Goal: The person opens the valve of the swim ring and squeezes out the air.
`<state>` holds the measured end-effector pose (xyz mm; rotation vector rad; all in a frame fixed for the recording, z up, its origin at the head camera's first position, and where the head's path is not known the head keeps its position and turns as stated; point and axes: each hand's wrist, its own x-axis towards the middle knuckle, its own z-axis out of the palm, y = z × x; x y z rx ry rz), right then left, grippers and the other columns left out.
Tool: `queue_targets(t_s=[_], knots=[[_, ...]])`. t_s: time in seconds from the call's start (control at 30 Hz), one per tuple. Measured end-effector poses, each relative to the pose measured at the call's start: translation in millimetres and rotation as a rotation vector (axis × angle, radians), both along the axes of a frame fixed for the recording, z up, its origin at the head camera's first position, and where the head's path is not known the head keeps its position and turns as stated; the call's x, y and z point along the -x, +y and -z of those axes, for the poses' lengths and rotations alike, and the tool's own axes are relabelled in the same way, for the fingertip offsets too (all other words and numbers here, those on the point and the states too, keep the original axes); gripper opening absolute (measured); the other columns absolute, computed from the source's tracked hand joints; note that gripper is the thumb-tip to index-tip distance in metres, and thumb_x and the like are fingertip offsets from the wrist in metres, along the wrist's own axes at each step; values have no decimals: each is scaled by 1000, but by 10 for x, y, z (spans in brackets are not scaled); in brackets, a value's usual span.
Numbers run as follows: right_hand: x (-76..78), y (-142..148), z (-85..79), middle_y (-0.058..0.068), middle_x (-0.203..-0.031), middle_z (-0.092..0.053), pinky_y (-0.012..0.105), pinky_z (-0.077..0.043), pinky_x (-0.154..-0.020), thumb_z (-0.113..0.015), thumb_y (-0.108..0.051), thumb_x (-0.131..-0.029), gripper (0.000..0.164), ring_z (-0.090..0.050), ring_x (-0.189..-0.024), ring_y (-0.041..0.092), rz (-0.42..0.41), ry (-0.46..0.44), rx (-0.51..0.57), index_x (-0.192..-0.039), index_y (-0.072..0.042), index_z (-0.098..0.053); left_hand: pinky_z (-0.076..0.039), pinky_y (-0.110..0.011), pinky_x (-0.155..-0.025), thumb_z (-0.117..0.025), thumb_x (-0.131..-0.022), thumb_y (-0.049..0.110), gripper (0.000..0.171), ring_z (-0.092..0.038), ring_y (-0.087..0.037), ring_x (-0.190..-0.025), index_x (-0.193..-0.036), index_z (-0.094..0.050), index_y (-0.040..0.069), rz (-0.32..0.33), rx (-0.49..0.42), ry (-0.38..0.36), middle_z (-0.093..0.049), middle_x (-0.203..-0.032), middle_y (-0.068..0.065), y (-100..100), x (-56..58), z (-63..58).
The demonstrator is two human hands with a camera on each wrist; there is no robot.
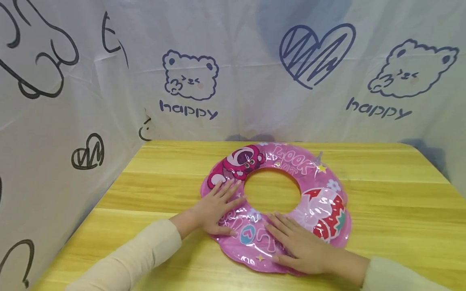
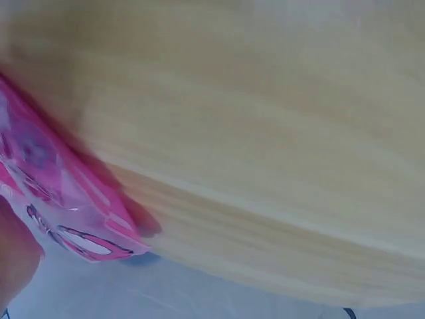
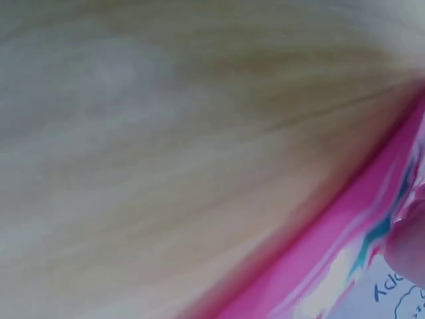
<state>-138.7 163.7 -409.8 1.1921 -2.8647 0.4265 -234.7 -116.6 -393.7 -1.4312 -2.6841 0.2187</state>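
A pink inflatable swim ring (image 1: 251, 250) lies on the wooden table, printed with a bear, a strawberry, stars, flowers and letters. My left hand (image 1: 219, 208) rests on its left side with fingers spread. Across the front right part of the ring lies my right hand (image 1: 300, 244), its fingers extended toward the hole. A small clear valve (image 1: 319, 157) sticks up at the ring's far right edge. In the left wrist view the ring's edge (image 2: 73, 193) shows beside part of the left hand (image 2: 14, 256). The right wrist view shows the ring's pink side (image 3: 319, 266) and a bit of the right hand (image 3: 408, 246).
The yellow wood-grain table (image 1: 393, 202) extends to both sides of the ring. Behind it hangs a white cloth (image 1: 247, 101) with drawn bears, hearts and the word happy. Another cloth side (image 1: 36, 129) stands along the left.
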Motion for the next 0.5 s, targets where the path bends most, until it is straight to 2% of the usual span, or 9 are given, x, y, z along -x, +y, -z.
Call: queue_targets(t_s=[0.13, 0.23, 0.37, 0.5], knots=[[50, 88, -81, 13, -154, -23, 11, 17, -109, -44, -52, -93, 72, -22, -140, 35, 2, 96, -49, -146, -7, -28, -12, -55, -115, -52, -85, 49, 80, -9, -41, -142, -145, -26, 3, -65, -39, -49, -11, -153, -25, 108, -84, -37], [140, 235, -81, 15, -153, -25, 15, 17, -111, -47, -54, -90, 76, -25, -140, 34, 25, 178, -81, -145, -5, -29, -12, -53, -115, -47, -90, 43, 75, -9, -40, -142, -146, -22, -2, -135, -90, -95, -9, -153, -25, 330, -251, -17], [267, 413, -23, 16, -151, -28, 18, 16, -113, -49, -58, -87, 81, -25, -140, 32, 53, 252, -106, -145, -4, -30, -11, -50, -116, -37, -93, 55, 79, -9, -36, -143, -147, -17, 1, -156, -107, -133, -7, -155, -21, 636, -496, 87], [347, 516, 72, 19, -149, -30, 19, 16, -114, -50, -58, -87, 83, -23, -141, 30, 46, 301, -125, -145, -2, -28, -10, -52, -116, -32, -91, 64, 84, -8, -35, -144, -148, -16, 5, -149, -102, -144, -6, -155, -20, 785, -623, 209]])
